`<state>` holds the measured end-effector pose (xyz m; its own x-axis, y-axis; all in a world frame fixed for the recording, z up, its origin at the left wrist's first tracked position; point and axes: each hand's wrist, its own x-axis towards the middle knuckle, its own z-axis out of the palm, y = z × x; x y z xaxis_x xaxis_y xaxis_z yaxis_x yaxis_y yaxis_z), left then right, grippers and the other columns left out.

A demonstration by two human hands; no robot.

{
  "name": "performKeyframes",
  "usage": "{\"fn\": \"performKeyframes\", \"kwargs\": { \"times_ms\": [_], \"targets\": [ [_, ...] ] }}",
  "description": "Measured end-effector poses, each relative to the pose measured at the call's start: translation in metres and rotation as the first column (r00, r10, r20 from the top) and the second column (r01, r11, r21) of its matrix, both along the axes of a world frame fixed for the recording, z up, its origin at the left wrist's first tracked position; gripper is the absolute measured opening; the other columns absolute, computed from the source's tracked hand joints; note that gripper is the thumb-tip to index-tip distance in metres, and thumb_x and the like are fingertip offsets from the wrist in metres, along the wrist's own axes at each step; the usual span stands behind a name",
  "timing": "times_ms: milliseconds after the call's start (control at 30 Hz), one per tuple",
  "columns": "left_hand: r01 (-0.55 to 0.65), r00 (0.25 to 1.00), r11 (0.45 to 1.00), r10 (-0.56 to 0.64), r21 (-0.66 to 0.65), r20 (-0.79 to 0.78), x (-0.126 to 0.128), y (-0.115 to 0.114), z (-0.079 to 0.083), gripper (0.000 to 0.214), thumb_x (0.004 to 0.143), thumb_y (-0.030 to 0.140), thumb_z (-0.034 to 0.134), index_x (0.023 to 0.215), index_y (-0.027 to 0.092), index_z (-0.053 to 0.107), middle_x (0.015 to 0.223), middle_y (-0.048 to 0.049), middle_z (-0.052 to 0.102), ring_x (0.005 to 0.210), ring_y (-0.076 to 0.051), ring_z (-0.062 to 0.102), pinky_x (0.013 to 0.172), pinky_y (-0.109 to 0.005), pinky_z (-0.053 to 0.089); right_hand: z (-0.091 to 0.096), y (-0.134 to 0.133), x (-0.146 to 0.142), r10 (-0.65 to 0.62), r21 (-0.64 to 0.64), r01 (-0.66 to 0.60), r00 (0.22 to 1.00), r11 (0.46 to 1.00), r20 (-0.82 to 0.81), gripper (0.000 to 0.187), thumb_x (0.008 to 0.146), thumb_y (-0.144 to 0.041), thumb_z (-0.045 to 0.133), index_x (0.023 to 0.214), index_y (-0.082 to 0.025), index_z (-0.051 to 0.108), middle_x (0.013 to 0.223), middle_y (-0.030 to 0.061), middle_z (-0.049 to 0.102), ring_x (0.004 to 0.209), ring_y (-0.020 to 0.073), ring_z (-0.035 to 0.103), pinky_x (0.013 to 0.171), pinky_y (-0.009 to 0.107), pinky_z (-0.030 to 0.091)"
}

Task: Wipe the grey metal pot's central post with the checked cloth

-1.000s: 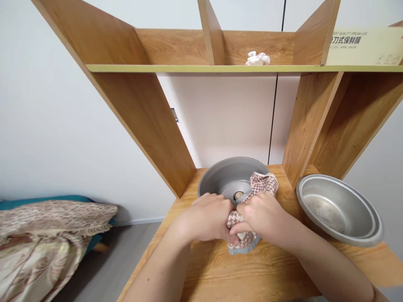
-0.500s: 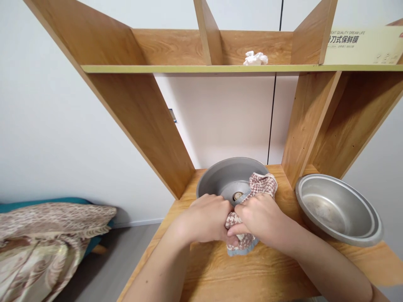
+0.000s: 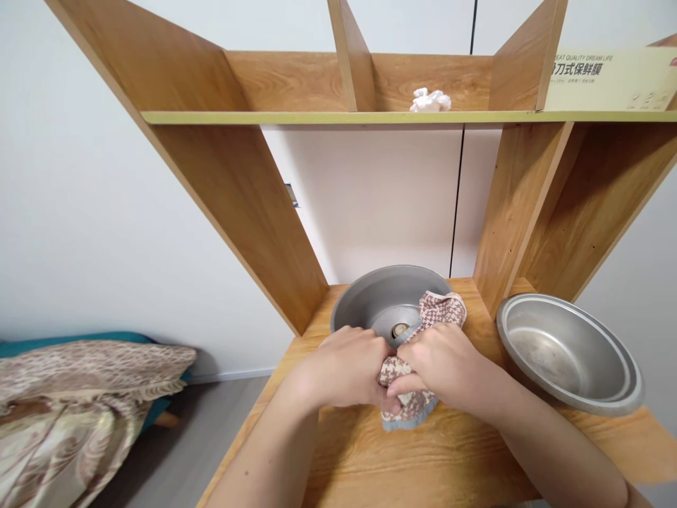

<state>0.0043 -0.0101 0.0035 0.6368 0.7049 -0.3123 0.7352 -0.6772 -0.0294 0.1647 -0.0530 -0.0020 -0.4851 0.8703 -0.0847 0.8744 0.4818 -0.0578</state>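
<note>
Head view: both hands (image 3: 441, 358) (fingers curled closed) grip the patterned cloth (image 3: 444, 309), bunched between them.

Apparent gap, grey vessel (image 3: 388, 291) to shelf (image 3: 317, 118).

A pale wall (image 3: 106, 233) stands behind a wood-grained shelf unit (image 3: 246, 197), grey floor (image 3: 211, 416) showing at lower left.

Both hands (image 3: 355, 365) grip patterned cloth (image 3: 443, 309), apparently against the grey bowl (image 3: 364, 302).
</note>
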Motion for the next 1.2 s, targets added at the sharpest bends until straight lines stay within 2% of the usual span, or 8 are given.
{"fn": "performKeyframes", "kwargs": {
  "times_ms": [267, 433, 567, 800, 1033, 1200],
  "targets": [
    [-0.006, 1.0, 1.0, 0.006, 0.006, -0.025, 0.0, 0.0, -0.001, 0.05, 0.062, 0.075, 0.067, 0.066, 0.025, 0.073, 0.067, -0.005, 0.071, 0.069, -0.026, 0.068, 0.061, -0.033, 0.044, -0.018, 0.004, 0.0, 0.016, 0.103, -0.012, 0.999, 0.995, -0.035, 0.055, 0.087, -0.07, 0.053, 0.089, -0.019, 0.075, 0.083, 0.0084, 0.075, 0.072, 0.0236, 0.07, 0.058, 0.029, 0.039],
    [0.011, 0.999, 1.0, -0.01, 0.023, -0.032, -0.001, 0.001, -0.002, 0.051, 0.062, 0.076, 0.066, 0.069, 0.027, 0.074, 0.068, -0.0046, 0.072, 0.07, -0.026, 0.068, 0.061, -0.032, 0.043, -0.012, 0.003, 0.002, 0.033, 0.062, -0.031, 0.999, 0.998, -0.033, 0.052, 0.088, -0.066, 0.055, 0.088, -0.019, 0.074, 0.083, 0.0082, 0.075, 0.073, 0.0214, 0.069, 0.058, 0.028, 0.037],
    [0.012, 0.999, 0.999, -0.011, 0.033, -0.03, -0.001, 0.001, -0.002, 0.052, 0.061, 0.077, 0.067, 0.07, 0.027, 0.075, 0.066, -0.0037, 0.071, 0.069, -0.025, 0.068, 0.058, -0.031, 0.041, -0.005, 0.002, 0.003, 0.038, 0.031, -0.038, 0.999, 0.999, -0.021, 0.059, 0.091, -0.069, 0.047, 0.086, -0.017, 0.074, 0.081, 0.0094, 0.075, 0.073, 0.0208, 0.069, 0.057, 0.028, 0.034],
    [0.027, 0.999, 0.998, -0.024, 0.053, -0.045, -0.002, 0.001, -0.002, 0.051, 0.061, 0.076, 0.068, 0.067, 0.025, 0.073, 0.067, -0.004, 0.072, 0.066, -0.025, 0.067, 0.054, -0.031, 0.036, -0.009, 0.005, 0.007, 0.057, 0.037, -0.055, 0.998, 0.998, -0.036, 0.062, 0.09, -0.072, 0.045, 0.082, -0.017, 0.073, 0.079, 0.0092, 0.074, 0.071, 0.0208, 0.068, 0.054, 0.029, 0.03],
    [0.009, 0.999, 0.999, -0.007, 0.039, -0.048, -0.001, 0.0, -0.001, 0.049, 0.06, 0.074, 0.071, 0.069, 0.026, 0.075, 0.07, -0.0045, 0.073, 0.07, -0.026, 0.068, 0.059, -0.032, 0.042, -0.009, 0.004, 0.005, 0.048, 0.048, -0.047, 0.999, 0.998, -0.02, 0.059, 0.09, -0.07, 0.047, 0.083, -0.017, 0.074, 0.079, 0.009, 0.075, 0.07, 0.0217, 0.069, 0.054, 0.029, 0.032],
    [-0.008, 0.999, 1.0, 0.009, 0.01, -0.041, 0.001, 0.0, -0.001, 0.051, 0.062, 0.076, 0.067, 0.071, 0.027, 0.075, 0.07, -0.0052, 0.073, 0.071, -0.027, 0.068, 0.062, -0.033, 0.046, -0.016, 0.004, -0.001, 0.017, 0.073, -0.015, 1.0, 0.997, -0.015, 0.054, 0.088, -0.068, 0.053, 0.088, -0.019, 0.076, 0.079, 0.0095, 0.075, 0.071, 0.0235, 0.07, 0.056, 0.029, 0.037]
  ]
}}
